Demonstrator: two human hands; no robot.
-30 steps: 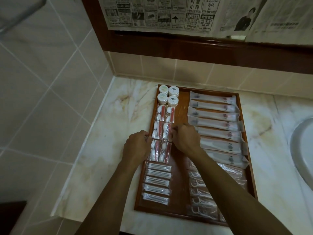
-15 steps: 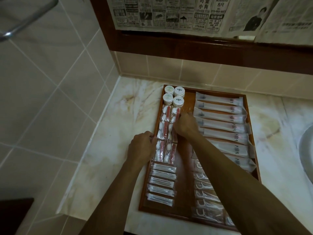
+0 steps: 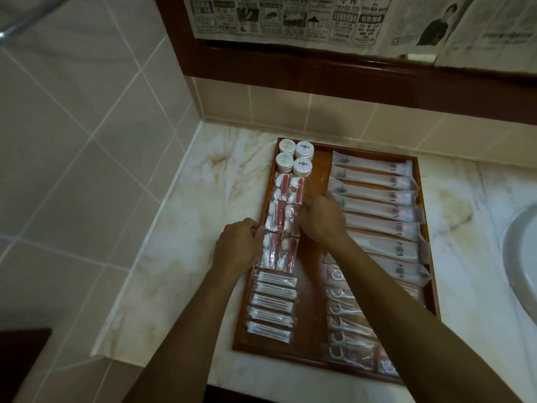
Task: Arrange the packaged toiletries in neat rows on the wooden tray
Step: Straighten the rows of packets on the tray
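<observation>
On a marble tabletop (image 3: 174, 257) in a tiled bathroom corner lies a wooden tray (image 3: 316, 286) filled with packaged toiletries. At its far left stand four small white round jars (image 3: 295, 157) in a two-by-two block. Just nearer lie red-and-white cotton packets (image 3: 283, 222) in two columns, then five flat packets of white sticks (image 3: 271, 306) in a column. Down the right side runs a column of long pale sachets (image 3: 377, 205), and nearer, floss-pick packets (image 3: 348, 330), the nearest ones partly hidden by the right forearm.

The left hand (image 3: 236, 247) sits at the tray's left rim, fingers curled against the edge of a cotton packet; whether it pinches the packet or only presses it cannot be made out. The right hand (image 3: 321, 219) rests beside the right cotton column, blurred, its fingertips hidden, so its grip cannot be told.

A sink (image 3: 523, 257) is cut off at the right edge; newspaper (image 3: 290, 18) covers the mirror above
</observation>
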